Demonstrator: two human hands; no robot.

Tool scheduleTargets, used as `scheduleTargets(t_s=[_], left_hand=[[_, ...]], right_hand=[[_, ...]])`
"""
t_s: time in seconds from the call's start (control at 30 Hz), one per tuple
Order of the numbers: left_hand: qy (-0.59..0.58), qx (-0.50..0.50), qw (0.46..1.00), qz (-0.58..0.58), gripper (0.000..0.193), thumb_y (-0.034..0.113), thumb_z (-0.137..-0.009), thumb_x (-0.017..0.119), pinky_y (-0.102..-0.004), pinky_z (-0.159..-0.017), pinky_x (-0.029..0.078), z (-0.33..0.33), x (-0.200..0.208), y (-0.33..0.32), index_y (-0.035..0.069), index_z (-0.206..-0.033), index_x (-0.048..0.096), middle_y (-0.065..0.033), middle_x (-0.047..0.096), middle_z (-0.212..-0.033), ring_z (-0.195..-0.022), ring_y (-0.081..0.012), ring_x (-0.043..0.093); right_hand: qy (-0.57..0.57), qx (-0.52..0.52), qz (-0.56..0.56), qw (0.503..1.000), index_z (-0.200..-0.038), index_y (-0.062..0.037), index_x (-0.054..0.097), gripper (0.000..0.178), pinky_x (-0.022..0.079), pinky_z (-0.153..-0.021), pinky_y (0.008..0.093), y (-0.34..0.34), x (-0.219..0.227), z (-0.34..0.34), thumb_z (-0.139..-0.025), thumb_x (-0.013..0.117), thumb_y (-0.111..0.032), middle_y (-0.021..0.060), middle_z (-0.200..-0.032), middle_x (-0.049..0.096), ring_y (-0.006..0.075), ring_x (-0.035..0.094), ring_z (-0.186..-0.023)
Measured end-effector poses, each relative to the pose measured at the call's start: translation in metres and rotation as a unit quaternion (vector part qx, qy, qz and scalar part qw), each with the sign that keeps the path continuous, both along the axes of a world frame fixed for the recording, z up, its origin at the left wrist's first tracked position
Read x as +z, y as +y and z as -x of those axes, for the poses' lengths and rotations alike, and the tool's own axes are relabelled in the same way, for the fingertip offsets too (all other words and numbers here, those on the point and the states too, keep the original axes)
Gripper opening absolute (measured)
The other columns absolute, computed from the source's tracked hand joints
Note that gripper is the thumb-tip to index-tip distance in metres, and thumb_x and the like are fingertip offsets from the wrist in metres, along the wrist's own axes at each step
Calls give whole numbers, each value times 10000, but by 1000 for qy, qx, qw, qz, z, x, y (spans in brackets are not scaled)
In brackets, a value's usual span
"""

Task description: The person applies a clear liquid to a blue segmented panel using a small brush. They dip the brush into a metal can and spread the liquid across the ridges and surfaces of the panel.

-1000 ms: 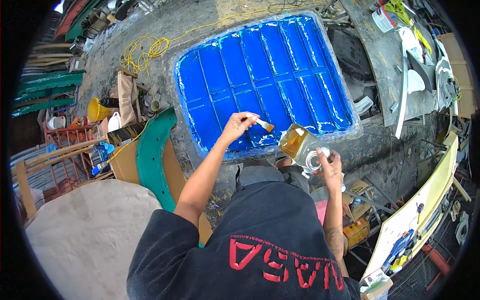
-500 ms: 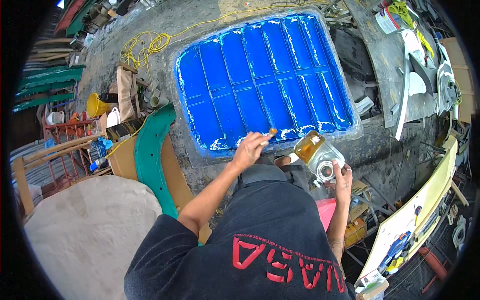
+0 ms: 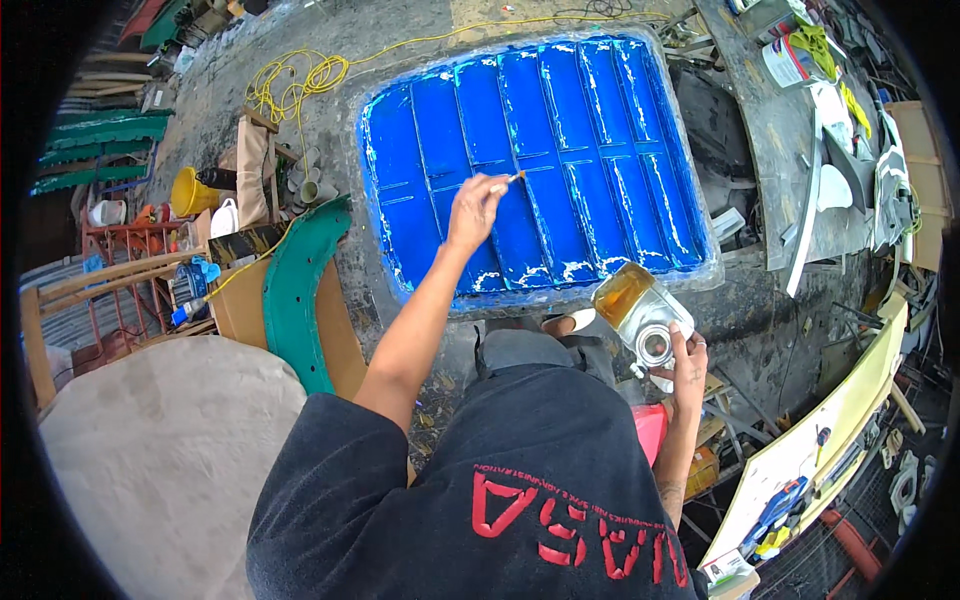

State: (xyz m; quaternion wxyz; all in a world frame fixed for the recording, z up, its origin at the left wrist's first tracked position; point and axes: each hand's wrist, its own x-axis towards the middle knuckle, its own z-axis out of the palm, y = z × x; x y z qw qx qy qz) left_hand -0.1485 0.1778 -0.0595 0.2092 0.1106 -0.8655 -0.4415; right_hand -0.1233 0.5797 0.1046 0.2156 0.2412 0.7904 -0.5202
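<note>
A small brush [image 3: 519, 177] is pinched in my left hand [image 3: 474, 212], its tip at a ridge near the middle of the blue mould [image 3: 605, 180]. The mould is a large shallow rectangular tray with long raised ribs, a cross line of ridges and whitish streaks along the edges. My right hand [image 3: 686, 365] grips a clear plastic jug [image 3: 652, 308], tilted, with amber liquid gathered in its far end. The jug is just off the mould's near edge. A round opening shows on its near side.
A curved green piece [image 3: 290, 310] lies on cardboard at the left, beside a large beige round surface [image 3: 170, 450]. A yellow cable [image 3: 300, 85] lies coiled on the floor. A yellow bucket [image 3: 190, 192] stands far left. At the right are a grey board [image 3: 800, 215] and a cream curved panel [image 3: 800, 455].
My left hand has moved away from me with the brush, from the mould's near edge to its middle. The jug stays in my right hand, almost unmoved.
</note>
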Motion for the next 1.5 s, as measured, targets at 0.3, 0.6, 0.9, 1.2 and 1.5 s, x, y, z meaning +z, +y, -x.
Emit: scheduleTargets(t_s=[0.3, 0.6, 0.9, 1.2, 1.5], left_hand=[[-117, -209, 967, -91, 221, 63, -908, 673, -389, -775, 494, -81, 28, 64, 92, -1118, 736, -97, 668, -902, -856, -273, 613], [-92, -121, 982, -112, 154, 142, -960, 638, -364, -846, 538, 26, -9, -41, 49, -1001, 754, -115, 746, -994, -910, -239, 702], [31, -106, 992, 59, 341, 7, -864, 663, -411, -735, 470, -25, 12, 44, 96, -1192, 682, -108, 624, -871, -776, -325, 558], [-81, -256, 957, 111, 310, 7, -817, 651, -404, -758, 481, -99, 63, 112, 49, -1123, 680, -91, 615, -945, -847, -297, 541], [-125, -226, 948, 184, 366, -19, -786, 665, -401, -816, 498, -97, 59, 131, 50, -1145, 687, -94, 632, -1004, -897, -298, 548]], right_hand=[[-3, -21, -11, 1000, -1329, 81, 434, 680, 607, -550, 318, 7, -4, -5, -927, 711, -392, 124, -1109, 641, 147, 648, -933], [8, -4, -7, 1000, -1336, 84, 433, 698, 608, -548, 309, 2, 5, -5, -927, 708, -410, 132, -1117, 635, 158, 653, -940], [20, -29, -5, 999, -1324, 100, 443, 693, 608, -556, 301, 12, 4, -11, -918, 723, -387, 131, -1086, 637, 148, 645, -929], [26, -12, 21, 999, -1345, 136, 405, 767, 591, -536, 305, 36, -18, 4, -898, 749, -384, 139, -1064, 637, 147, 641, -909], [92, 68, 9, 993, -1178, 99, 531, 630, 471, -480, 266, 54, -33, 41, -873, 766, -400, 77, -855, 630, 111, 608, -717]])
